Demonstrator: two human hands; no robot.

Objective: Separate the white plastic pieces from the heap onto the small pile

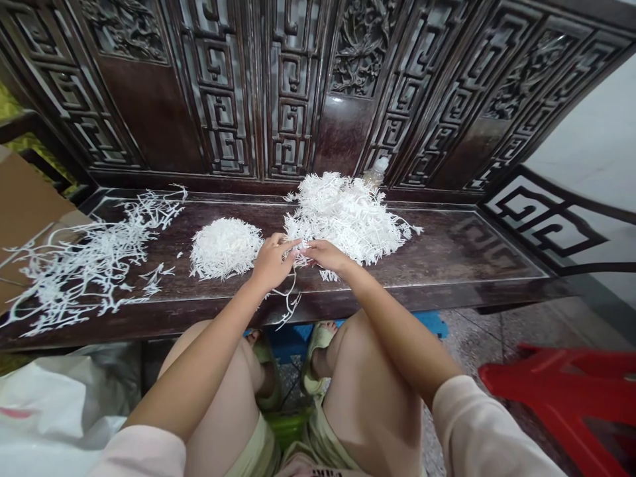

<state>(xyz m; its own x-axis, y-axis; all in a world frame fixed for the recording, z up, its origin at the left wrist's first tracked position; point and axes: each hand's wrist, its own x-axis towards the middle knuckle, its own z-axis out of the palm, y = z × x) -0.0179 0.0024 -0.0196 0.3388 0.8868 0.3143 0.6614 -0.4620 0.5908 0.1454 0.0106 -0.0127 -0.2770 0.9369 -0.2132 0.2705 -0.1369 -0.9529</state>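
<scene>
My left hand (pixel 272 262) and my right hand (pixel 325 256) meet at the near edge of a large loose heap of white branched strands (pixel 342 215), which lies on a dark wooden bench seat (pixel 447 252). My left fingers pinch a thin white branched strand (pixel 293 299) that hangs over the bench's front edge. My right fingertips reach into the tangle, and what they hold is hidden. Just left of my left hand sits a compact round pile of short white strands (pixel 225 248). Longer white branches (pixel 94 262) lie spread out further left.
A carved dark wood backrest (pixel 293 86) rises behind the seat, with a plastic bottle (pixel 376 171) behind the heap. A red plastic stool (pixel 561 391) stands at lower right, a white sack (pixel 54 417) at lower left, and cardboard (pixel 24 205) at far left.
</scene>
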